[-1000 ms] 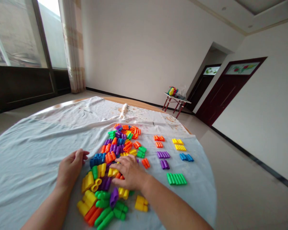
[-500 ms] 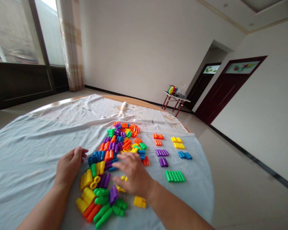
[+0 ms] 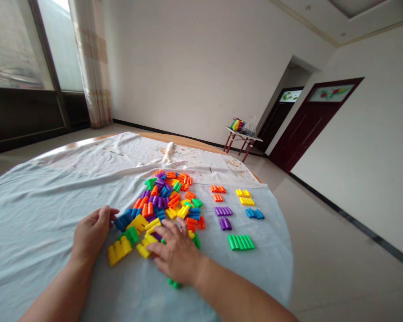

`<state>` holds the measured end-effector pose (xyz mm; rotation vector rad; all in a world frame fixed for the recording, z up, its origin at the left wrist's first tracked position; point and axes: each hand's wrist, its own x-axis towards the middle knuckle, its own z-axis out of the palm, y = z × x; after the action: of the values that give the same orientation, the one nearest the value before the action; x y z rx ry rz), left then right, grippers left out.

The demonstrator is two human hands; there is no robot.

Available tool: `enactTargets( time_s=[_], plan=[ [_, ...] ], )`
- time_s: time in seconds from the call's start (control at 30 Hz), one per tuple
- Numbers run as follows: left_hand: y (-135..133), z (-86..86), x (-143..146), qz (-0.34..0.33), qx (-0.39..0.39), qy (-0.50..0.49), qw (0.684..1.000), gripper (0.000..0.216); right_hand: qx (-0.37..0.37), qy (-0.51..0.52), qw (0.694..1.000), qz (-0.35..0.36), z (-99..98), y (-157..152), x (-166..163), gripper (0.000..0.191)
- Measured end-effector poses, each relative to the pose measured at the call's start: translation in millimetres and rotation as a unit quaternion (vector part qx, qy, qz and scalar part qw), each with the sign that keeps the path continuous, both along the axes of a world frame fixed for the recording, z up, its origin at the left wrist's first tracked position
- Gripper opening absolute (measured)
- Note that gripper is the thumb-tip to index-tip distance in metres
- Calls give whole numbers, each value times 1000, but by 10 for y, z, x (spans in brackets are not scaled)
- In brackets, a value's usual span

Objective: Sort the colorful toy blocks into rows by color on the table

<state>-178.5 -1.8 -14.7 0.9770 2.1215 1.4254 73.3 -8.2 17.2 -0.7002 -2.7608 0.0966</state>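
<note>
A pile of bright plastic tube-shaped building pieces [image 3: 159, 201] in orange, purple, yellow, blue and green lies on the cloth. My left hand [image 3: 91, 235] rests on its side at the pile's left edge, fingers loosely bent, fingertips beside blue pieces [image 3: 123, 221]; it holds nothing that shows. My right hand [image 3: 179, 252] lies palm down over the near part of the pile, fingers spread, touching yellow pieces [image 3: 147, 245] and hiding others. Nearer me are a yellow piece [image 3: 119, 251] and a green piece [image 3: 173, 283], partly under my right hand.
Pieces sit in colour groups on the right: orange [image 3: 218, 189], yellow [image 3: 243, 193], purple [image 3: 223, 211], blue [image 3: 255, 213] and green [image 3: 241, 243]. A pale blue cloth [image 3: 47, 214] covers the round table. A small side table [image 3: 243, 134] with bags stands beyond.
Loose pieces near me have been pushed away into the pile, with my right hand now lower over them. My left hand stays at the pile's left edge. The view has shifted slightly.
</note>
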Motion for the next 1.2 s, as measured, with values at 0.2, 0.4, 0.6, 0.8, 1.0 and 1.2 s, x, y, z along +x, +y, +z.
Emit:
enactTargets(
  time_s=[0.2,0.4,0.6,0.8,1.0,1.2],
  plan=[
    [-4,-17,-21,-4,-4,-7,1000,41,-29,133,986,-95,26,377,348,30],
    [19,-62,-46,-8,-9,-14,1000,41,-73,109,981,-145,-2,572,616,34],
    [23,-106,-99,-10,-10,-15,1000,44,-107,136,974,-148,-24,579,589,33],
    [6,-60,-70,-6,-8,-2,1000,41,-126,234,941,-207,-39,552,513,32],
    [11,-66,-62,-2,3,-3,1000,43,-99,156,953,-241,-111,562,542,20],
    [37,-94,-77,3,1,-8,1000,43,-61,126,977,-163,69,609,653,36]
  ],
)
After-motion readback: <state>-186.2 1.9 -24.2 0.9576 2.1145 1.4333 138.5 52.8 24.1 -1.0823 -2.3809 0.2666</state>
